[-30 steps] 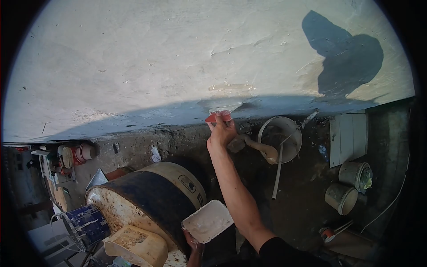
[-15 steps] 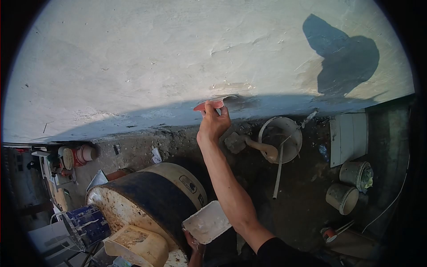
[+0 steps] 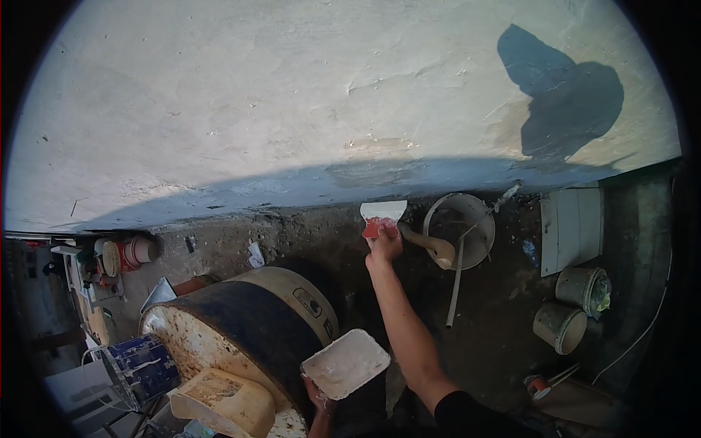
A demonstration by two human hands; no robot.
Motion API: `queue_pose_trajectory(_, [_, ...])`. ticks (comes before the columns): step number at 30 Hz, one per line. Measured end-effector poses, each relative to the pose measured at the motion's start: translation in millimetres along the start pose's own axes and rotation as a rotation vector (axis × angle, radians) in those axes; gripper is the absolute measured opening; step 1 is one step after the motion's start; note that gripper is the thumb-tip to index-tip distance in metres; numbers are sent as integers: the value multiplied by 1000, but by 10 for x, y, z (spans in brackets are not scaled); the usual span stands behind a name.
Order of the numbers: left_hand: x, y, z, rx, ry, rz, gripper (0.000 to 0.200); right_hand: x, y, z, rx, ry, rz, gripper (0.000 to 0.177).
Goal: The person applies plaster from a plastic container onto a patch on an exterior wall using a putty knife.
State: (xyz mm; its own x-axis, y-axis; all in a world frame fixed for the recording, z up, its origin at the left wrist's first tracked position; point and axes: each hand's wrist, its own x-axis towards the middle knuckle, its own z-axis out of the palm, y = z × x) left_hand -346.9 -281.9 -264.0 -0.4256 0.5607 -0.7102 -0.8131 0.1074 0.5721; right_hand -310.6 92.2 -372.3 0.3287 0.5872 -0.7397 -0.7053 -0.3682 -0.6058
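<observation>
- Step, as I read it: skimming filler onto the wall (image 3: 292,102). Right now it's between strokes, with the tool off the surface.
- Right hand (image 3: 385,245): fingers closed tight round the red handle of the putty knife (image 3: 382,213), arm stretched out forward.
- The blade points up and away from the hand and has a pale smear on its face. Its tip sits just under the wall's shadowed lower edge. It looks clear of the wall, though I can't rule out contact.
- Damp grey patch (image 3: 372,172) is on the wall just above the blade. That looks like the area being worked.
- Left hand (image 3: 318,398): low and close to the body, gripping the tray (image 3: 345,363) from underneath. Only the fingers show under the tray. The tray is roughly level, with white filler spread across it.
- The tray is well back from the right hand, on its left and beside the arm.
- Next move, my call: either bring the blade back to the tray to reload, or set it flat on the grey patch. For the patch, use a shallow blade angle, even pressure and one pass along the wet edge.
- Nearby: bucket (image 3: 460,228) just right of the right hand, with a wooden-handled tool (image 3: 432,248) lying at its rim. Big drum (image 3: 241,321) is left of the forearm, near the tray.
- Two small pots (image 3: 561,326) are well off to the right.
</observation>
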Motion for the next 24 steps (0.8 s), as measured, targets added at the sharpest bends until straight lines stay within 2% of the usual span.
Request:
queue_pose_trajectory(3, [2,-15,-44,0,5,5,66,463,233,-2,-50,40,-98,18])
queue_pose_trajectory(5, [-30,4,-38,5,22,-1,68,608,297,59,-53,-21,-112,19])
queue_pose_trajectory(9, [-49,-6,-44,72,23,24,68,570,271,255,49,-111,-112,14])
queue_pose_trajectory(17, [11,-57,-127,-76,34,-9,67,-387,-194,586,92,-260,-156,12])
queue_pose_trajectory(20, [4,-11,-78,76,38,24,63,-756,-392,744,133,-371,-196,13])
queue_pose_trajectory(23, [-25,86,101,277,-58,121,64,-1186,-657,954,130,-412,-183,12])
queue_pose_trajectory(24, [-24,75,103,222,-31,95,64,-1314,-735,1007,145,-425,-177,12])
